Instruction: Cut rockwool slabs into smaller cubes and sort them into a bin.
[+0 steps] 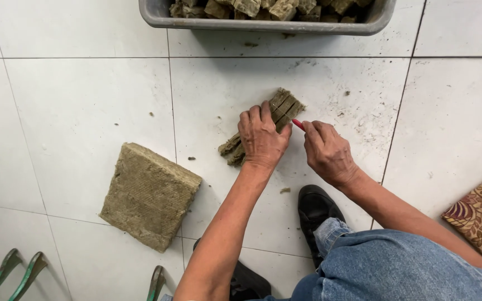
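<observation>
Fibrous block (277, 114) lies on the floor (85, 100), below the grey tub (157, 17). Left hand (260, 139) presses flat upon it, fingers spread. Right hand (327, 151) closed around a red tool (298, 125). Block judged light, crumbly; best held by broad faces.
</observation>
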